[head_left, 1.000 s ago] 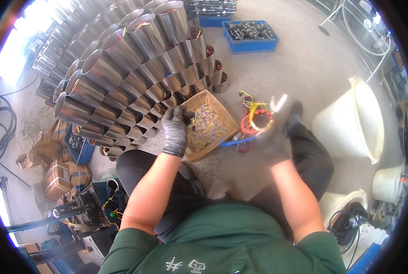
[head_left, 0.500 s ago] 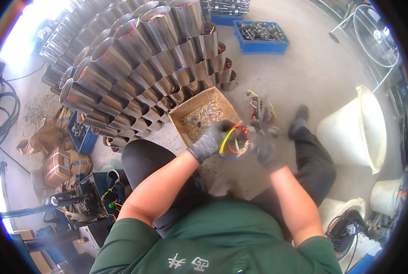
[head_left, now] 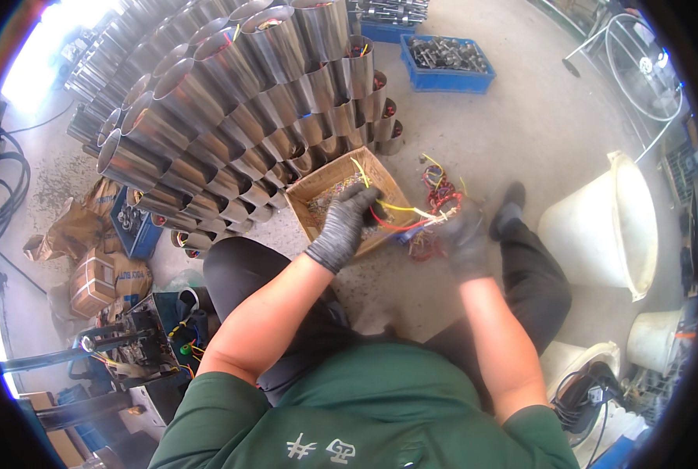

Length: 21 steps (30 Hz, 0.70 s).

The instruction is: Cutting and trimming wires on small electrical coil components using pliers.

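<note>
My left hand (head_left: 351, 215), in a grey glove, is closed around a bunch of yellow and red wires (head_left: 397, 207) above the front right part of a cardboard box (head_left: 300, 213). A yellow end sticks up past its fingers. The wires stretch right to pale ends beside my right hand (head_left: 466, 241), also gloved. That hand is smeared by motion, so its fingers and anything in them are unclear. Small multicoloured scraps cover the box's bottom. Red twisted wires (head_left: 440, 190) lie on the floor beyond my right hand, and a reddish bundle (head_left: 425, 248) shows below the held wires.
Stacked steel cylinders (head_left: 200, 102), some with wires inside, rise at the left and far left. A blue crate (head_left: 451, 82) of metal parts stands far ahead. To the right is a large white tub (head_left: 591, 227). Paper sacks and a small carton (head_left: 95, 285) lie left.
My left hand has moved left and slightly away, over the box, drawing the wires out longer. My right hand has shifted slightly right; the gap between the hands is wider.
</note>
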Each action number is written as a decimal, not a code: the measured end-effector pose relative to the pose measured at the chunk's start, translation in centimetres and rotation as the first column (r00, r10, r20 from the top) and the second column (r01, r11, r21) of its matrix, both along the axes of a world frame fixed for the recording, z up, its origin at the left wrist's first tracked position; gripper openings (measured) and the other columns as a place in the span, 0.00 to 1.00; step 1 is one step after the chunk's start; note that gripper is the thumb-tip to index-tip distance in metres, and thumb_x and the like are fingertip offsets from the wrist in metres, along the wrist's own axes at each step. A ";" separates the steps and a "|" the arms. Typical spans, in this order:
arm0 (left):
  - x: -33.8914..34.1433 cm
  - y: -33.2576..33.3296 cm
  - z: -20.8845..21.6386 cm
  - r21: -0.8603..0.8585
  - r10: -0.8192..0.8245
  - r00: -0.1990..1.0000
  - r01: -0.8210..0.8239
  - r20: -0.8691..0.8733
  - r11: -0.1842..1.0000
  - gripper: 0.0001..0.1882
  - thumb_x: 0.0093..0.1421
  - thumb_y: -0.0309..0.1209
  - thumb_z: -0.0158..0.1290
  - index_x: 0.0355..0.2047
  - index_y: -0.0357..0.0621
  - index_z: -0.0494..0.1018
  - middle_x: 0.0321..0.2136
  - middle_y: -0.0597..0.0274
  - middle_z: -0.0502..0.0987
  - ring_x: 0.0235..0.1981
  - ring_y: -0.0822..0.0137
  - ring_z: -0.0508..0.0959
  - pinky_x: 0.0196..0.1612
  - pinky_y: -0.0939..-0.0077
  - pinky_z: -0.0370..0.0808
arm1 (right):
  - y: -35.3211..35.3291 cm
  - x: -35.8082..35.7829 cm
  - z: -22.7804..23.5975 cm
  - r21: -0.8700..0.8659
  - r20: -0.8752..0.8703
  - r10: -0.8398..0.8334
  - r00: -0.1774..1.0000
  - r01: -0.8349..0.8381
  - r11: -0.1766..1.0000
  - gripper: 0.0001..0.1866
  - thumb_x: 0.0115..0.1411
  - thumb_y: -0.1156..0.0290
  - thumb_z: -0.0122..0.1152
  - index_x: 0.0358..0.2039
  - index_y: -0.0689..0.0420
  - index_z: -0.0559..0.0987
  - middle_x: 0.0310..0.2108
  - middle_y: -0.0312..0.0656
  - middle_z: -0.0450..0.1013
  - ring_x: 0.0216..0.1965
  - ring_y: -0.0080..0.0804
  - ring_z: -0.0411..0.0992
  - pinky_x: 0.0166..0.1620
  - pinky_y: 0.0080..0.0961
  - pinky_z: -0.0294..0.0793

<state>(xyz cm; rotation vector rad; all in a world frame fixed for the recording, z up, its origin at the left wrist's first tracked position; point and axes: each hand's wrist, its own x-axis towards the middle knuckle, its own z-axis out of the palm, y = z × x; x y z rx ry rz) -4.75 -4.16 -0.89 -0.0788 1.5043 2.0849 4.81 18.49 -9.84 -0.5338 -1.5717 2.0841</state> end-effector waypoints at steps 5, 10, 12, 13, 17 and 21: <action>-2.2 -0.2 -2.1 -0.146 0.397 0.822 -0.488 -0.408 0.860 0.11 0.59 0.35 0.52 0.34 0.39 0.74 0.21 0.63 0.74 0.21 0.72 0.72 0.28 0.78 0.70 | 2.5 -0.2 -1.9 -0.085 0.084 -0.066 0.994 0.073 0.994 0.14 0.55 0.66 0.63 0.39 0.54 0.71 0.33 0.42 0.73 0.29 0.34 0.75 0.27 0.34 0.79; 2.6 0.3 -0.5 -0.354 -0.430 0.887 0.461 0.167 0.814 0.29 0.59 0.58 0.48 0.36 0.42 0.76 0.26 0.64 0.76 0.19 0.72 0.71 0.21 0.76 0.71 | -0.9 0.0 4.1 -0.029 0.063 -0.012 0.998 0.014 0.999 0.14 0.55 0.65 0.63 0.38 0.57 0.72 0.33 0.41 0.73 0.29 0.33 0.75 0.29 0.32 0.80; 3.6 1.3 0.0 -0.228 -0.380 0.909 0.412 0.171 0.882 0.30 0.59 0.59 0.48 0.37 0.42 0.76 0.27 0.64 0.76 0.17 0.72 0.70 0.21 0.77 0.70 | -2.0 0.2 4.6 -0.007 0.039 0.061 0.997 -0.060 0.998 0.14 0.55 0.65 0.63 0.38 0.58 0.72 0.32 0.41 0.73 0.29 0.32 0.75 0.31 0.31 0.80; 3.8 1.4 0.1 -0.097 -0.338 0.924 0.359 0.179 0.928 0.31 0.58 0.60 0.47 0.38 0.41 0.76 0.28 0.64 0.77 0.16 0.73 0.69 0.20 0.77 0.70 | -2.7 0.4 4.9 0.013 0.034 0.084 0.996 -0.084 0.996 0.14 0.55 0.65 0.62 0.38 0.58 0.73 0.32 0.40 0.73 0.29 0.32 0.75 0.32 0.30 0.80; 2.4 1.4 -0.6 -0.048 -0.203 0.973 0.210 0.113 0.977 0.16 0.59 0.37 0.56 0.41 0.39 0.75 0.25 0.65 0.77 0.15 0.78 0.67 0.19 0.84 0.66 | -4.7 0.8 5.3 0.518 0.146 0.056 0.988 -0.125 0.846 0.13 0.57 0.65 0.61 0.39 0.59 0.73 0.32 0.40 0.73 0.31 0.30 0.74 0.36 0.30 0.80; 1.6 1.2 -1.2 0.159 -0.133 0.962 0.096 0.240 0.983 0.10 0.57 0.27 0.55 0.39 0.38 0.75 0.22 0.67 0.76 0.17 0.78 0.70 0.21 0.85 0.67 | -5.2 1.2 5.7 -0.201 0.051 0.259 0.965 -0.244 0.949 0.16 0.57 0.63 0.61 0.39 0.60 0.72 0.34 0.42 0.74 0.33 0.33 0.75 0.40 0.32 0.80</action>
